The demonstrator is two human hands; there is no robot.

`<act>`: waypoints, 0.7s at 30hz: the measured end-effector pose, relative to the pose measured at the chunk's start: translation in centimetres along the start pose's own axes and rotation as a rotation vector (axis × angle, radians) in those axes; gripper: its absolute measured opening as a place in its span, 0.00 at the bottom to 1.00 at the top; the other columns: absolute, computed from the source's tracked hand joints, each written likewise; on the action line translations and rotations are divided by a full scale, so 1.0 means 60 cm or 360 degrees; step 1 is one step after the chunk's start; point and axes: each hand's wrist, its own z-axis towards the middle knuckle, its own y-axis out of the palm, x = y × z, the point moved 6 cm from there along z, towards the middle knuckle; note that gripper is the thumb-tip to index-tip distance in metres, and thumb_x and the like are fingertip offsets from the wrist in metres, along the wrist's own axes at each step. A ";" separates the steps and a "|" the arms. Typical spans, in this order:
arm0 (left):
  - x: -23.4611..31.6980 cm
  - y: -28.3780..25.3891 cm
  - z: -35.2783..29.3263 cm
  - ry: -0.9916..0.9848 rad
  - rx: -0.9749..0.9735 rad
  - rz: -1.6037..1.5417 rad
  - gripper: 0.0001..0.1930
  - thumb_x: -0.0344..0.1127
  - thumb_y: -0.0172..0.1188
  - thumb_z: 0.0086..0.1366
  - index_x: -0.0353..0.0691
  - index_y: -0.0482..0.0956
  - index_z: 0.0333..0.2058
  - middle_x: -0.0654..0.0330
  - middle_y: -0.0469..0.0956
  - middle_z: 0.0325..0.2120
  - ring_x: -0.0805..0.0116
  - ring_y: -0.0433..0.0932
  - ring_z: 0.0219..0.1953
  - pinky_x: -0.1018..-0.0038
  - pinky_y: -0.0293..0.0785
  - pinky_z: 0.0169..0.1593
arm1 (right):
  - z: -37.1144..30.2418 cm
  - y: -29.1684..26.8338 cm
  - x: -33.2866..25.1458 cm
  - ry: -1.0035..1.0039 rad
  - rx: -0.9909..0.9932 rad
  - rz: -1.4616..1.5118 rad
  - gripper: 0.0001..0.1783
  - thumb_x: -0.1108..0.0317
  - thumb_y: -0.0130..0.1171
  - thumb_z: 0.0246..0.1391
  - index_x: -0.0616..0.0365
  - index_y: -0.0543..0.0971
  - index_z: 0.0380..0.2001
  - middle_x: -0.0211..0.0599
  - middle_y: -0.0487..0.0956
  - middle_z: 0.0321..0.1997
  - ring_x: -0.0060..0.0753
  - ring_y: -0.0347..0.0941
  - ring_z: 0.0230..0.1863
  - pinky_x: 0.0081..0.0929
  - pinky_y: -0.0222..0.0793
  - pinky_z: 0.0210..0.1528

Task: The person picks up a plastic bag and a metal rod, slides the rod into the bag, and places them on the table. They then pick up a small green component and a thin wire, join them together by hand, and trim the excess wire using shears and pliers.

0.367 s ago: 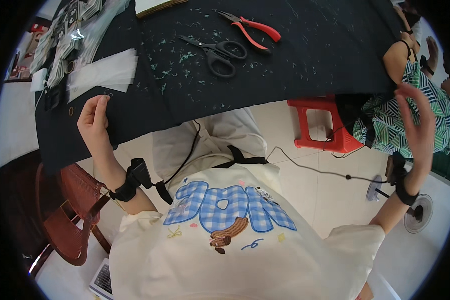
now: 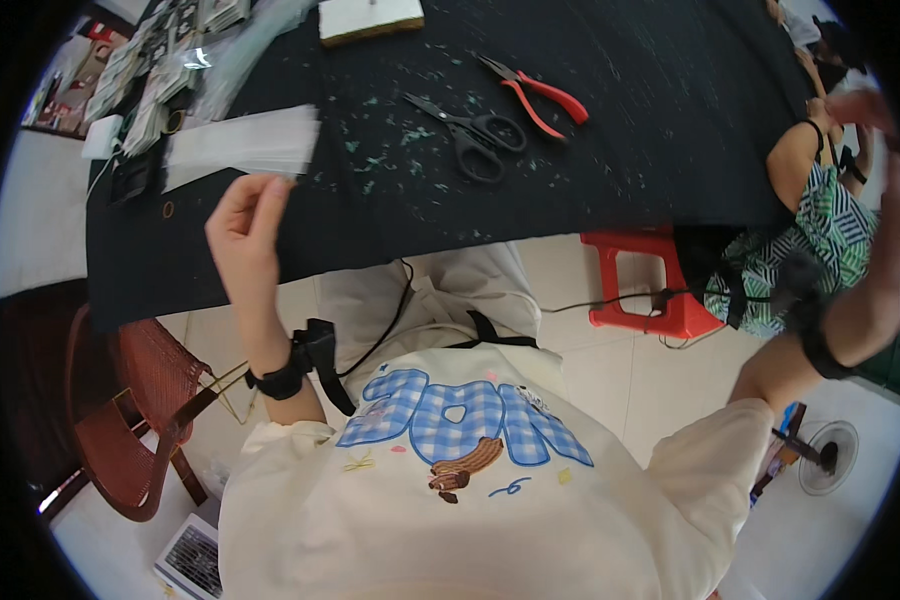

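Note:
My left hand (image 2: 248, 228) is raised over the front edge of the black-covered table, thumb and forefinger pinched together. Whatever sits between those fingertips is too small to make out now. Just beyond them lies a stack of clear plastic bags (image 2: 240, 143). My right hand (image 2: 885, 150) is far out at the right rim, smeared by motion and partly cut off, so its fingers cannot be read. Black scissors (image 2: 478, 142) lie spread on the table, beside pliers with red handles (image 2: 545, 98).
Bluish-green scraps litter the black cloth (image 2: 400, 215). A white block (image 2: 370, 20) lies at the back, packaged items (image 2: 160, 90) at far left, a small brown ring (image 2: 168, 210) nearer. A red stool (image 2: 660, 310) and a seated person (image 2: 805, 230) are at right; a brown chair (image 2: 155, 420) stands left.
My right hand has swung up and outward to the right. My left hand, still pinched, has shifted right in the picture; the table's things have shifted too as the view moved.

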 end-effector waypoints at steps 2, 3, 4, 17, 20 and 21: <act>0.022 0.039 -0.007 -0.0014 -0.0132 -0.0060 0.05 0.32 0.55 0.58 0.36 0.76 0.28 0.75 0.66 0.17 0.90 0.54 0.17 0.88 0.45 0.20 | 0.016 0.077 -0.010 0.0204 0.0033 0.0127 0.11 0.72 0.49 0.50 0.64 0.73 0.38 0.43 0.75 0.36 0.30 0.72 0.40 0.24 0.64 0.44; 0.026 0.059 -0.010 -0.0050 -0.0223 -0.0155 0.04 0.30 0.55 0.58 0.35 0.76 0.28 0.72 0.70 0.19 0.88 0.61 0.21 0.89 0.53 0.24 | 0.024 0.122 -0.010 0.0365 -0.0002 0.0090 0.10 0.72 0.51 0.50 0.64 0.73 0.36 0.39 0.75 0.34 0.27 0.72 0.36 0.22 0.64 0.41; 0.031 0.076 -0.014 -0.0089 -0.0297 -0.0238 0.04 0.28 0.56 0.57 0.33 0.76 0.29 0.68 0.74 0.22 0.86 0.68 0.24 0.90 0.61 0.28 | 0.025 0.165 -0.004 0.0471 0.0035 0.0264 0.08 0.74 0.53 0.48 0.65 0.75 0.33 0.36 0.76 0.31 0.24 0.71 0.31 0.20 0.64 0.37; -0.005 0.120 -0.012 -0.0289 -0.0444 -0.0354 0.04 0.27 0.54 0.58 0.31 0.75 0.29 0.67 0.74 0.23 0.87 0.66 0.25 0.91 0.59 0.27 | 0.041 0.430 -0.001 0.0783 0.0422 0.1167 0.06 0.76 0.57 0.44 0.60 0.76 0.29 0.29 0.70 0.20 0.16 0.64 0.19 0.14 0.58 0.20; -0.010 0.119 -0.012 -0.0288 -0.0417 -0.0458 0.05 0.27 0.54 0.58 0.32 0.75 0.30 0.67 0.74 0.23 0.87 0.67 0.25 0.91 0.60 0.27 | 0.046 0.442 0.003 0.0803 0.0440 0.1233 0.06 0.75 0.58 0.44 0.60 0.76 0.29 0.28 0.69 0.20 0.15 0.63 0.18 0.13 0.57 0.20; -0.012 0.120 -0.012 -0.0285 -0.0440 -0.0452 0.04 0.27 0.55 0.58 0.32 0.75 0.30 0.68 0.73 0.23 0.88 0.66 0.25 0.91 0.59 0.26 | 0.045 0.446 0.003 0.0810 0.0410 0.1246 0.06 0.75 0.58 0.44 0.60 0.76 0.29 0.28 0.69 0.21 0.15 0.63 0.18 0.13 0.57 0.20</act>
